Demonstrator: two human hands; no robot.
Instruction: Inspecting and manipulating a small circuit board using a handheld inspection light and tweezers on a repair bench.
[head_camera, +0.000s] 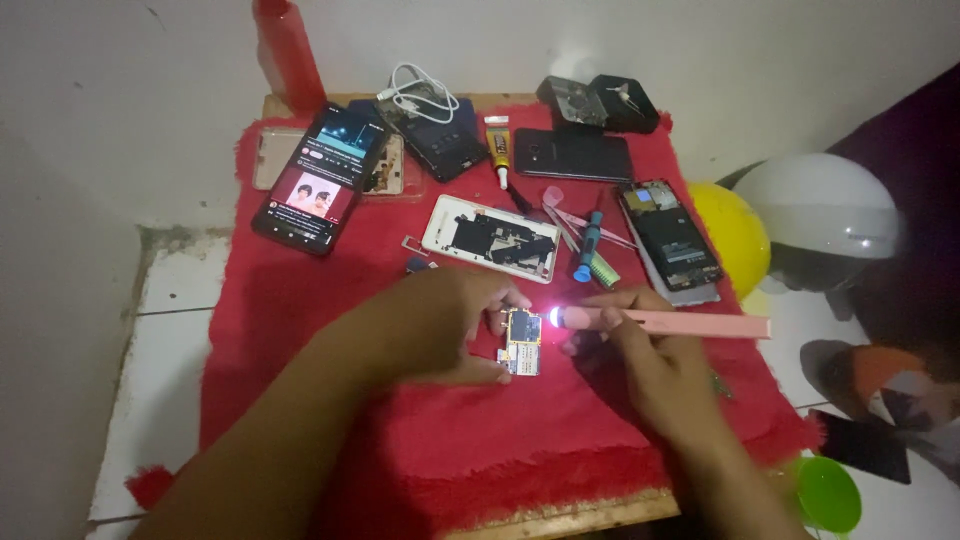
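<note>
Two hands at work: left hand (440, 325) pinches small circuit board (522, 342) by its edges on the red cloth (300, 330), centre near; right hand (640, 350) closed round pink lit tool (660, 321), tip touching board; board likely light, stiff, fragile, best held edgewise; opened white phone (490, 238) just beyond.

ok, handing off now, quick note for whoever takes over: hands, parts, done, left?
Left hand: fingers steady the small circuit board on the red cloth.
Right hand: holds the pink lighted tool, its glowing tip at the board's upper right edge.
Parts: white phone frame just behind the board; opened phone to the right; lit phone back left; glue tube at the back.
Done: board is out of a phone.
Left: board not refitted; phones lie open.
</note>
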